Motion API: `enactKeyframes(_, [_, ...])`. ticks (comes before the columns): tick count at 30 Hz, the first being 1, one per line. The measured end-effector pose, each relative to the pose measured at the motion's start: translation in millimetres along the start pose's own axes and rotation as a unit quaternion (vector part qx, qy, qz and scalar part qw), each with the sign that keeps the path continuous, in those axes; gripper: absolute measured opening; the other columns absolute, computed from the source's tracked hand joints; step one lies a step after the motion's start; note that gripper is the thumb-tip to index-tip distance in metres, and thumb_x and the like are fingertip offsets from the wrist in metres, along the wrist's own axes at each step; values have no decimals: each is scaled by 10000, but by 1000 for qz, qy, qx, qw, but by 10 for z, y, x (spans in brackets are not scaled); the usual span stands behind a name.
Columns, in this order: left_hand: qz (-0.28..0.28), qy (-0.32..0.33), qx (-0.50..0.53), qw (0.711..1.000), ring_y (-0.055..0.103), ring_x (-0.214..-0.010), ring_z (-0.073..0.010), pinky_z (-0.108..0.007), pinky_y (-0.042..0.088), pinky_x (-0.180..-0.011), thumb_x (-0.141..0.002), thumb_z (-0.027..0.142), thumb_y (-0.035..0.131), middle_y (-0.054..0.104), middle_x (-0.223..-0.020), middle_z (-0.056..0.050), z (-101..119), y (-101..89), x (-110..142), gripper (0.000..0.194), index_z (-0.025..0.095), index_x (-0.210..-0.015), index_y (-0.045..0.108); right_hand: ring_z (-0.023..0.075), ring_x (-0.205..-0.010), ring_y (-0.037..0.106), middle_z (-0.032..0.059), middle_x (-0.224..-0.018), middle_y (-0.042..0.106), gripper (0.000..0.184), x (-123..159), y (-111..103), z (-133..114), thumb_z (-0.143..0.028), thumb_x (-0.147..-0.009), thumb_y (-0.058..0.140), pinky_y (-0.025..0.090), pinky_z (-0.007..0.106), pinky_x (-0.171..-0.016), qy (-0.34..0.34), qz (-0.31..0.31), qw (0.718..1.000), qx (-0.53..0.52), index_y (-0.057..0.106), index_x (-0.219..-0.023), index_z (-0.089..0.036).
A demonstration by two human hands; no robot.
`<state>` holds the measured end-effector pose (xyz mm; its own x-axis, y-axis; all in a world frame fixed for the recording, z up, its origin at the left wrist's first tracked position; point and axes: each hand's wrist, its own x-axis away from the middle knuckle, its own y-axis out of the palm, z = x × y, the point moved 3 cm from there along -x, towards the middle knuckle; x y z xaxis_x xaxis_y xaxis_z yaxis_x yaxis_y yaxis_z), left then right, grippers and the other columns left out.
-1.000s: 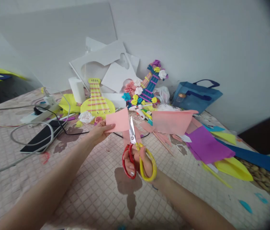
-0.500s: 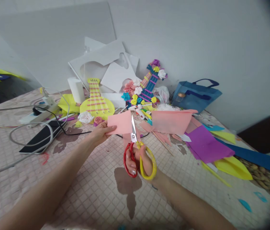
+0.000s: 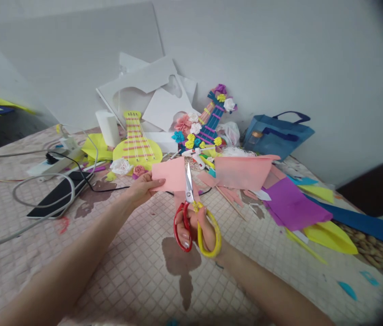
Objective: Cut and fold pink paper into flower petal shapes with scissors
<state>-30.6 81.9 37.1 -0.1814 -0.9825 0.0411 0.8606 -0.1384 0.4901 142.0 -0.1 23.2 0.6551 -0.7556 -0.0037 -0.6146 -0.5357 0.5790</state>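
In the head view, my left hand (image 3: 145, 188) pinches the left edge of a pink sheet of paper (image 3: 169, 174) between thumb and fingers. My right hand (image 3: 201, 230) is closed around the handles of a pair of scissors (image 3: 189, 185), one red and one yellow. Their blades point up and away from me, just beside the sheet's right edge; I cannot tell whether they touch it. Below the sheet lies another pink piece (image 3: 180, 198), partly hidden by the scissors. Behind them rests a white glue gun (image 3: 195, 158).
A yellow paper guitar (image 3: 137, 151) and a flower-covered blue one (image 3: 212, 120) stand at the back. Pink sheets (image 3: 244, 172), purple paper (image 3: 295, 203) and a wooden stick (image 3: 231, 204) lie right, near a blue bag (image 3: 280, 136). Cables cross a black tablet-like slab (image 3: 59, 197) on the left.
The scissors' handles have spread slightly wider and shifted a little. My left hand and the pink sheet have barely moved.
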Motion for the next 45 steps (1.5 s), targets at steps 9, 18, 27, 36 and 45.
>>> enactKeyframes(9, [-26, -11, 8, 1000, 686, -788, -179, -216, 522, -714, -593, 105, 784, 727, -908, -83, -66, 48, 14, 420, 129, -991, 651, 85, -400, 363, -60, -477, 404, 655, -19, -53, -17, -813, -643, 451, 297, 224, -411, -5, 9, 1000, 1, 526, -763, -174])
enactKeyframes(18, [-25, -9, 3, 1000, 684, -816, -192, -221, 517, -719, -604, 106, 777, 726, -915, -95, -84, 7, -15, 405, 123, -990, 654, 49, -342, 302, -89, -450, 376, 599, -9, -66, 11, -777, -639, 511, 231, 183, -362, -7, 38, 999, -14, 490, -720, -184])
enactKeyframes(27, [-56, -17, -16, 998, 684, -746, -173, -228, 501, -713, -612, 125, 780, 730, -885, -82, -86, 46, 14, 433, 121, -1024, 645, 75, -395, 370, -59, -481, 409, 648, -12, -50, -22, -804, -662, 443, 298, 212, -411, -15, 15, 1000, 7, 535, -763, -170])
enactKeyframes(36, [-70, -26, -20, 997, 671, -709, -141, -210, 493, -684, -611, 126, 780, 731, -867, -67, -84, 67, 28, 377, 127, -970, 663, 68, -389, 360, -67, -489, 391, 617, 12, -82, -88, -791, -688, 426, 300, 208, -413, -15, 23, 1000, 10, 508, -748, -182])
enactKeyframes(45, [-51, -35, -29, 998, 673, -726, -159, -227, 501, -703, -597, 140, 789, 728, -869, -81, -116, -13, -26, 424, 119, -996, 649, 77, -339, 299, -92, -446, 348, 598, -70, -384, -250, -806, -667, 417, 252, 212, -380, -49, 126, 982, 134, 484, -729, -215])
